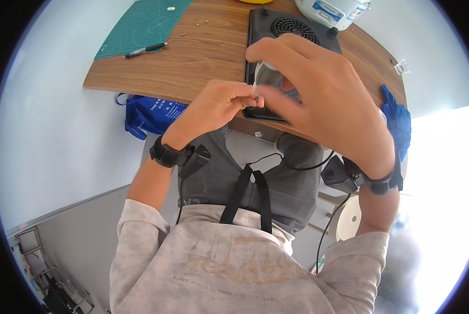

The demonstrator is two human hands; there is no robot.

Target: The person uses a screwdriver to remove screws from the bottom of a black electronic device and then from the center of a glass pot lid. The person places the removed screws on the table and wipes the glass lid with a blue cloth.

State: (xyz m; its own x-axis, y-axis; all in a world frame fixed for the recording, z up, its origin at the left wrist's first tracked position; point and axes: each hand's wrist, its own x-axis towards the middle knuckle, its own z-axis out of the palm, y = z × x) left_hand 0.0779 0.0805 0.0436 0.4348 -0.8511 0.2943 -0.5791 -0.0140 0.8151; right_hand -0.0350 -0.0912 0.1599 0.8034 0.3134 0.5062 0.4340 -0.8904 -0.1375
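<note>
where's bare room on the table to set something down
Bare wood lies between the pen and the black fan unit; a smaller patch sits right of the unit, below the white tub. Crowded: over the unit, where the right hand is.

The pale, mottled shirt (234,301) bears a faded tan print (229,264) and ends in loose short sleeves (143,222). Below are dark grey trousers (198,186), two black straps (237,196), black wristbands (164,153) with boxy black devices (196,161), and thin black cables (302,169).

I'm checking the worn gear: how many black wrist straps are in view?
2: one strap on the left wrist, another strap on the right wrist. None looks hidden.
</note>
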